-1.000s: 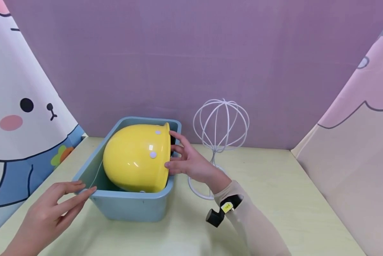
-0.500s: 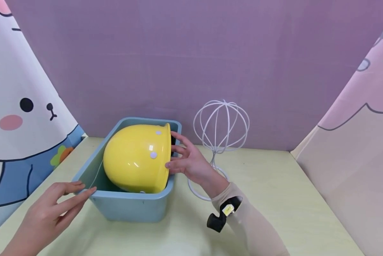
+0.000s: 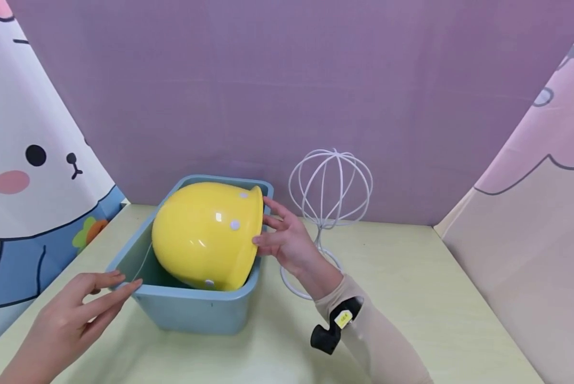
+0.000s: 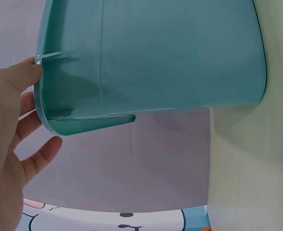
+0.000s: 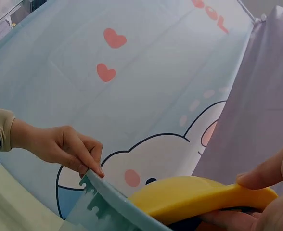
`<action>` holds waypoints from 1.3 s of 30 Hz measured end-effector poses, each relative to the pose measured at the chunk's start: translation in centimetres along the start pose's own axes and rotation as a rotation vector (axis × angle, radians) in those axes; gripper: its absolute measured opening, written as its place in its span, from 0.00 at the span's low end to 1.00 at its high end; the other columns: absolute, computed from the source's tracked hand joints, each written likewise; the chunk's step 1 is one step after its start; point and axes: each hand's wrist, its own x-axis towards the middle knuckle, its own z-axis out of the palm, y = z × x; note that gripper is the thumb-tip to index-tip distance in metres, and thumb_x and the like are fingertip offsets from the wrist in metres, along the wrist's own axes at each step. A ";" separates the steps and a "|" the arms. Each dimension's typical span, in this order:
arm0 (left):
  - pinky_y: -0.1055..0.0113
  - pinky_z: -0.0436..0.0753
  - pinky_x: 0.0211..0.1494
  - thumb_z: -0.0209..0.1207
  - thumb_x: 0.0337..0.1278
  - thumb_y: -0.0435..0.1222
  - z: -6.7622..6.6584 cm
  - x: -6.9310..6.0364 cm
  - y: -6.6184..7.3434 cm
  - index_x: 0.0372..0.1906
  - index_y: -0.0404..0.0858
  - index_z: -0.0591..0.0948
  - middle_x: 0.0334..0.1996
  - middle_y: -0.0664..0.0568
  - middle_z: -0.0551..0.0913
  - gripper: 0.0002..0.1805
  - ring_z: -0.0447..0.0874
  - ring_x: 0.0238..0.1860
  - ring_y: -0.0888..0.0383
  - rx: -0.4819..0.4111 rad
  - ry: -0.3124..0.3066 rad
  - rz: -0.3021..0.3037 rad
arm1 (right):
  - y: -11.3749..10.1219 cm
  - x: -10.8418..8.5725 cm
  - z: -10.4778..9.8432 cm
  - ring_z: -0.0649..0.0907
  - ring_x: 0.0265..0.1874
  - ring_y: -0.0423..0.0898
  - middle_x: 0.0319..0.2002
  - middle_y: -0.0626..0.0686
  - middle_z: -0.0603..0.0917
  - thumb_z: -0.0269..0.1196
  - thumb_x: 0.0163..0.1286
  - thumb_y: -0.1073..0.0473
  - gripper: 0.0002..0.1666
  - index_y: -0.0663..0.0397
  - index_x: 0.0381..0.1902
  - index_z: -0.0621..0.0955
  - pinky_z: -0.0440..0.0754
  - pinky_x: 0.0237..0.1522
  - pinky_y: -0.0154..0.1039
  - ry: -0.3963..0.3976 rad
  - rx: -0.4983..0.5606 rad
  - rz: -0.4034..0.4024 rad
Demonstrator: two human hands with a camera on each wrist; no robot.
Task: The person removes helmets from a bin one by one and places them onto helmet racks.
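A yellow helmet (image 3: pixel 200 234) lies on its side in a blue bin (image 3: pixel 195 312), its brim facing right. The right hand (image 3: pixel 293 242) grips that brim, thumb on the outer shell and fingers at the open side; the right wrist view shows the thumb on top of the helmet (image 5: pixel 194 195) and fingers under its edge. At the bin's near left corner, the left hand (image 3: pixel 71 314) pinches the rim between thumb and fingers. The left wrist view shows this hand (image 4: pixel 9 125) at the rim of the bin (image 4: pixel 170 53), the other fingers spread. The helmet's inside is mostly hidden.
A white wire stand (image 3: pixel 332 186) with a round cage top stands on the pale table (image 3: pixel 402 288), just right of the bin and behind the right hand. A purple curtain (image 3: pixel 287 96) hangs at the back, with printed cloths at both sides.
The helmet has turned slightly within the bin, its brim shifting right and its near side rising a little. The right hand has moved with it; the left hand keeps its place at the rim.
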 end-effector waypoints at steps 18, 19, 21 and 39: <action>0.85 0.75 0.34 0.34 0.74 0.61 -0.3 -0.1 0.5 0.48 0.51 0.89 0.40 0.49 0.80 0.34 0.73 0.44 0.61 0.035 -0.051 -0.040 | -2.6 -2.1 0.3 0.89 0.38 0.47 0.59 0.62 0.78 0.50 0.60 0.86 0.48 0.56 0.77 0.59 0.88 0.36 0.42 -0.043 0.118 -0.188; 0.85 0.74 0.34 0.34 0.74 0.61 -0.3 -0.1 0.5 0.48 0.52 0.89 0.40 0.49 0.80 0.34 0.73 0.44 0.61 0.035 -0.052 -0.045 | -2.7 -2.2 0.2 0.89 0.38 0.47 0.60 0.62 0.77 0.49 0.60 0.86 0.48 0.56 0.77 0.59 0.88 0.37 0.42 -0.055 0.120 -0.204; 0.85 0.74 0.34 0.33 0.73 0.61 -0.4 -0.1 0.5 0.49 0.53 0.89 0.40 0.49 0.80 0.34 0.73 0.43 0.61 0.038 -0.055 -0.049 | -2.9 -2.3 0.1 0.88 0.39 0.47 0.61 0.63 0.76 0.49 0.60 0.86 0.48 0.57 0.77 0.57 0.88 0.37 0.42 -0.078 0.117 -0.238; 0.85 0.75 0.35 0.34 0.74 0.61 -0.7 0.1 0.7 0.47 0.51 0.90 0.39 0.49 0.80 0.34 0.76 0.44 0.60 0.047 -0.045 -0.037 | -4.6 -3.3 -0.8 0.87 0.40 0.48 0.53 0.54 0.82 0.45 0.55 0.88 0.49 0.59 0.75 0.61 0.87 0.35 0.38 -0.129 0.224 -0.458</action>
